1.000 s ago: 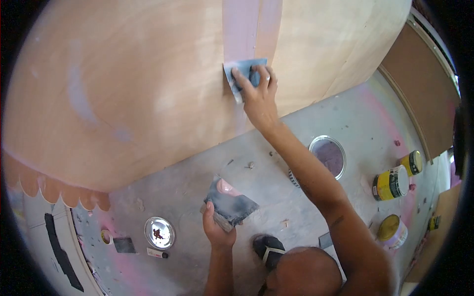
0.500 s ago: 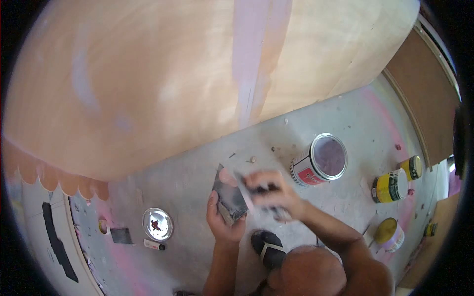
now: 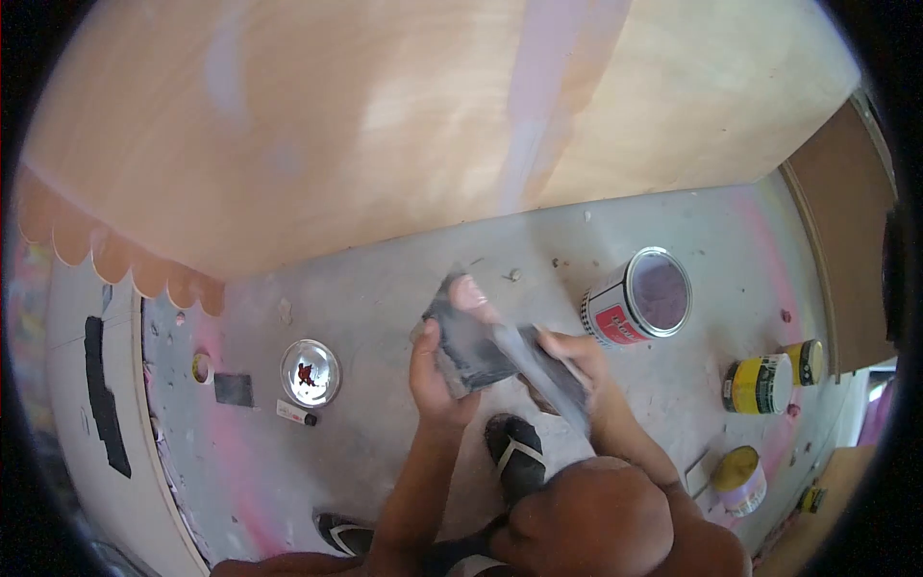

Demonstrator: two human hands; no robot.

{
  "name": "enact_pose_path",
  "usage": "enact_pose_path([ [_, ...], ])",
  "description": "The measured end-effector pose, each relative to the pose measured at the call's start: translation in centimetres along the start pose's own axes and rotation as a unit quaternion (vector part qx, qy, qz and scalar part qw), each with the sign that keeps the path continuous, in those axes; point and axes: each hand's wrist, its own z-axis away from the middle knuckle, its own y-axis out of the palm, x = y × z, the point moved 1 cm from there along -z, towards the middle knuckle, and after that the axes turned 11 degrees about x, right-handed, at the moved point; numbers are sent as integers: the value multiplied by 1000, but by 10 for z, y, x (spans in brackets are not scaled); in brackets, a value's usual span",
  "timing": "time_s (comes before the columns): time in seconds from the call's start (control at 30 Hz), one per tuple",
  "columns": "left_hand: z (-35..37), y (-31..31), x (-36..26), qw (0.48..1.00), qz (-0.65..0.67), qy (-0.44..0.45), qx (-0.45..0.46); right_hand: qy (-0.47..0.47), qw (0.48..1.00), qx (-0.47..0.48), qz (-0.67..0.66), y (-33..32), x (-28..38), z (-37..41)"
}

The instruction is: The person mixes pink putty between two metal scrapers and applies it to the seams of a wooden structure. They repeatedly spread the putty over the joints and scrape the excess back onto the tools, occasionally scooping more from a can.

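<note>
My left hand [image 3: 440, 389] is wrapped round the lower left edge of a dark flat board [image 3: 466, 341]. A lump of pink putty [image 3: 468, 292] lies near the board's upper end, with a thin pink smear running down from it. In my right hand [image 3: 579, 363] is a dark, blurred flat spreader [image 3: 553, 375], its near edge overlapping the board's right side. Thumb and fingers close round the spreader's upper side. Right of the hands stands an open putty can [image 3: 615, 322] with a red label and greyish-mauve filling.
A pale panel [image 3: 423, 125] rises ahead. On the floor at left are a shiny lid [image 3: 332, 361] with dark red paste, a small tube [image 3: 293, 413], a dark square sheet [image 3: 234, 389] and a tape roll [image 3: 202, 368]. Yellow-labelled cans [image 3: 760, 385] stand at right. A sandalled foot [image 3: 516, 452] is below.
The spreader has swung down and right, showing its broad face, and my right hand has slowed. The board is raised slightly and turned. The whole view has shifted and tilted.
</note>
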Motion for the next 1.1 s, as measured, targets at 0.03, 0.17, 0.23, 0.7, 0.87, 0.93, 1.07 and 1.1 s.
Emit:
enact_pose_path([
  [0.03,1,7,5,996,-81,18,-35,10,997,74,-23,-4,-3,-16],
  [0.17,11,13,10,973,-220,27,-61,-133,991,-34,4,-3,6,-57],
  [0.23,9,19,7,969,-241,27,-45,-248,968,-44,15,6,10,-49],
  [0.7,5,32,-13,805,-575,139,47,-324,903,-69,272,59,7,11],
  [0.87,2,41,-25,696,-692,72,177,-467,670,-176,549,76,72,34],
  [0.93,1,47,-17,624,-736,65,255,-508,573,-179,617,94,119,38],
  [1.07,7,32,-10,779,-612,37,129,-511,513,-124,678,203,224,75],
  [1.1,7,29,-9,780,-611,38,131,-561,371,-119,730,226,251,77],
])
